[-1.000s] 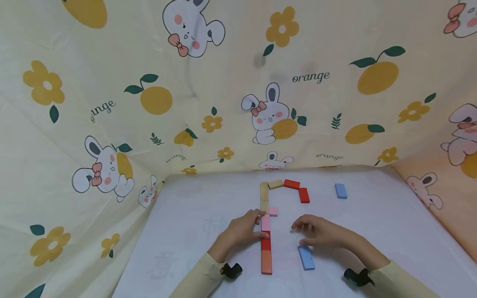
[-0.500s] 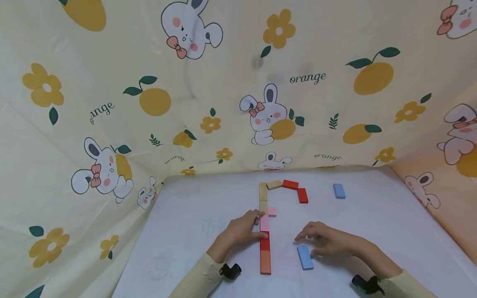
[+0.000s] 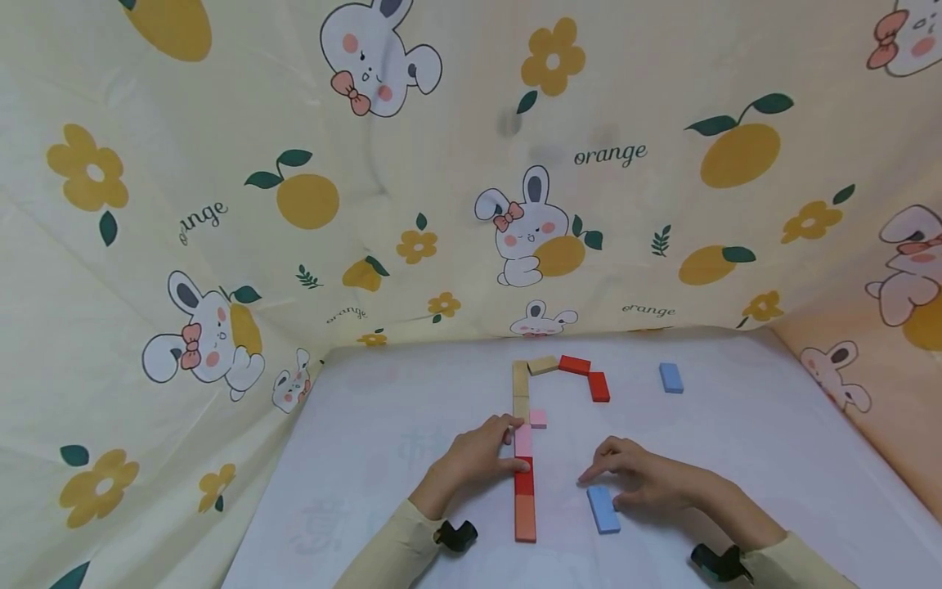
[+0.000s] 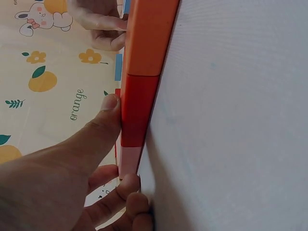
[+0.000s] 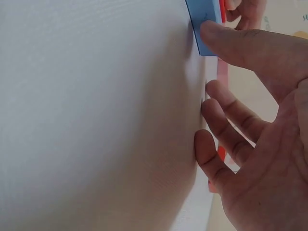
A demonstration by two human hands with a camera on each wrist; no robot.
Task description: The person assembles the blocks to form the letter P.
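A row of flat rectangular blocks runs away from me on the white table. From near to far lie an orange block [image 3: 526, 519], a red block [image 3: 523, 483], a pink block [image 3: 523, 442] and two beige ones. My left hand [image 3: 478, 450] rests at this row, its thumb touching the red block and its index fingertip at the pink block's far end. To the right lies a blue block [image 3: 603, 509]. The thumb of my right hand [image 3: 651, 474] touches its side, while the index finger reaches just past its far end. The other right fingers hang loosely bent.
Beyond, a beige block [image 3: 544, 366] and two red blocks, one a corner red block [image 3: 599, 387], curve right from the row. A small pink block [image 3: 539, 419] sits beside it. Another blue block [image 3: 671, 378] lies far right. A patterned cloth [image 3: 441, 204] hangs behind the table.
My right hand has shifted right and nearer to me, its thumb going from the blue block's far end to its right side. My left hand and the blocks stay put.
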